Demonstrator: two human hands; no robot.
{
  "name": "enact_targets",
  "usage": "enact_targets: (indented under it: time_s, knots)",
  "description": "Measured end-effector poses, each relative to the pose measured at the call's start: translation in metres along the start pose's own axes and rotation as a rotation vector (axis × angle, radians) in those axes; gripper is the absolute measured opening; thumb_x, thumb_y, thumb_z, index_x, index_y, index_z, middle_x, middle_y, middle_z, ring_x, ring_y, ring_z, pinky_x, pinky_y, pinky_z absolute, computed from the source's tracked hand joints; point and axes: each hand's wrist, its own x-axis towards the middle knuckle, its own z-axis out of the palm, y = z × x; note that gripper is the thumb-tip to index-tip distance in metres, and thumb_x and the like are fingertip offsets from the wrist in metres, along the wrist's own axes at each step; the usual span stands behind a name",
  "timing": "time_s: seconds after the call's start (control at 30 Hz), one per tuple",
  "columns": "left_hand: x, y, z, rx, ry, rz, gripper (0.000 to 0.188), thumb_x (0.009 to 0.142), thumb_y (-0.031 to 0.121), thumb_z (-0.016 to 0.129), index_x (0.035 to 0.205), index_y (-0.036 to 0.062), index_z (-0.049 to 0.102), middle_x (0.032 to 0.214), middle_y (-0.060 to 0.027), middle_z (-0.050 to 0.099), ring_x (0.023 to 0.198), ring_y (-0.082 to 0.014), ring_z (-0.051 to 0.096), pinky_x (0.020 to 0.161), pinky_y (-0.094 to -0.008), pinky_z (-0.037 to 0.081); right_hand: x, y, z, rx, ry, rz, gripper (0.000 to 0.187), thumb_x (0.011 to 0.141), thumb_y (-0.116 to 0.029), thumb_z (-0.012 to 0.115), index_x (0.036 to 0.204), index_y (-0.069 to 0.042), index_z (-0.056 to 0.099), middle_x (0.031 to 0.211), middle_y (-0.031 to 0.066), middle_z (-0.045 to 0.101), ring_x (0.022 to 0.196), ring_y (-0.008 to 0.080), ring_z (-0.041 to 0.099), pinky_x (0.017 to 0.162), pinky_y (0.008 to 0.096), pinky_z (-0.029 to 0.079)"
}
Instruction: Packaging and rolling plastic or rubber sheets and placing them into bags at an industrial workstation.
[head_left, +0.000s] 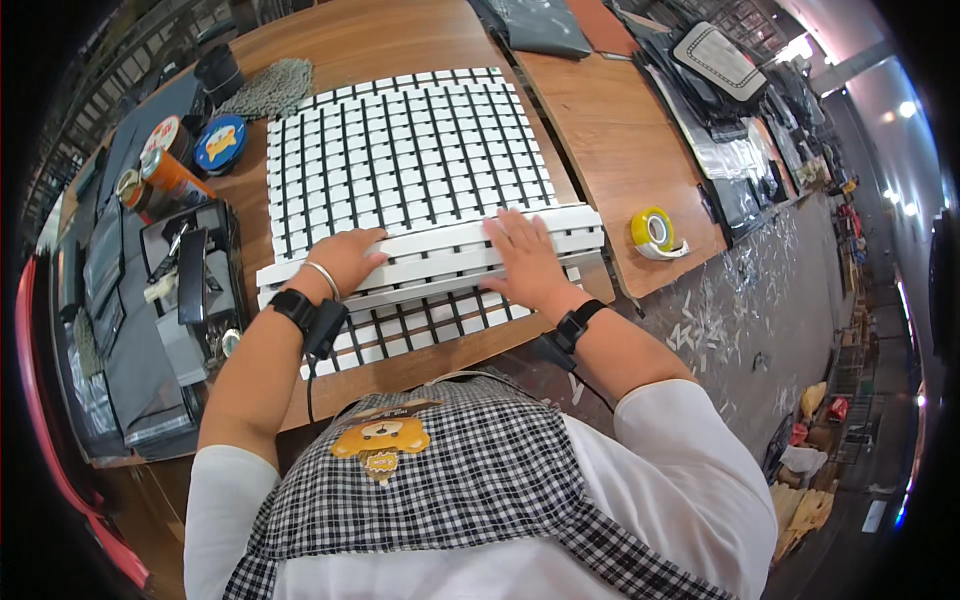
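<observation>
A woven sheet [400,150] of white strips crossed by thin black ones lies on the wooden table before me. Across its near part runs a long white ridged bar [430,262], wider than the sheet, with short black marks along it. On the bar's right half my right hand [525,262] rests with its fingers spread, holding nothing. Towards the left end, my left hand [347,262] presses on the bar, fingers extended and thumb apart. More of the black-and-white weave [430,325] shows between the bar and the table's near edge.
To the right, a roll of yellow tape [655,232] sits near the table edge. At left are an orange spray can [175,178], a round blue tin [220,145] and a tool box [195,270]. White scraps [700,335] litter the floor at right.
</observation>
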Motion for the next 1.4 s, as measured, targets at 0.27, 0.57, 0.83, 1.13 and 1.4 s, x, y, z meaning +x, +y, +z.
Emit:
enact_targets:
  time_s: [0.27,0.57,0.83,1.13,1.4]
  knots:
    - [0.045,-0.033,-0.045,0.027,-0.196,-0.101,0.041,0.099,0.036,0.043,0.121,0.0075,0.062,0.120,-0.0196,0.064,0.110,-0.0369,0.059,0.094,-0.0421,0.046,0.058,0.083,-0.028,0.063,-0.317,0.092,0.114,0.056,-0.065,0.080,0.146,-0.009,0.036,0.148,0.0146,0.039,0.142,0.0299,0.030,0.117,0.0519,0.017]
    - [-0.039,-0.109,-0.084,-0.142,-0.074,-0.298,0.093,0.059,0.050,0.086,0.128,-0.0035,0.055,0.120,-0.0223,0.062,0.111,-0.0321,0.061,0.099,-0.0365,0.046,0.116,0.126,-0.032,0.310,-0.491,0.250,0.092,0.060,-0.059,0.081,0.129,-0.003,0.058,0.127,0.0192,0.061,0.117,0.0332,0.058,0.100,0.0372,0.045]
    - [-0.033,-0.190,-0.055,-0.816,-0.052,-0.413,0.076,0.068,0.035,0.084,0.127,-0.0010,0.053,0.113,-0.0092,0.063,0.104,-0.0202,0.059,0.095,-0.0322,0.045,0.104,0.198,0.015,0.679,-0.272,0.558,0.067,0.069,-0.041,0.084,0.121,-0.004,0.062,0.118,0.0164,0.064,0.109,0.0290,0.061,0.094,0.0368,0.047]
    - [-0.031,-0.219,0.026,-1.882,0.347,-0.325,0.056,0.078,0.015,0.064,0.131,-0.0004,0.051,0.121,-0.0169,0.062,0.111,-0.0293,0.060,0.098,-0.0431,0.048,0.100,0.249,0.106,1.774,-0.121,0.763,0.042,0.089,-0.022,0.061,0.127,-0.004,0.056,0.112,0.0110,0.064,0.104,0.0235,0.061,0.094,0.0349,0.048]
    - [-0.065,-0.186,0.042,-1.909,0.394,-0.663,0.048,0.076,0.028,0.057,0.117,0.0013,0.062,0.100,-0.0167,0.068,0.084,-0.0317,0.067,0.076,-0.0461,0.057,0.040,0.249,0.123,1.629,-0.244,0.954,0.033,0.093,-0.026,0.055,0.113,-0.002,0.066,0.103,0.0111,0.069,0.093,0.0231,0.065,0.087,0.0355,0.050]
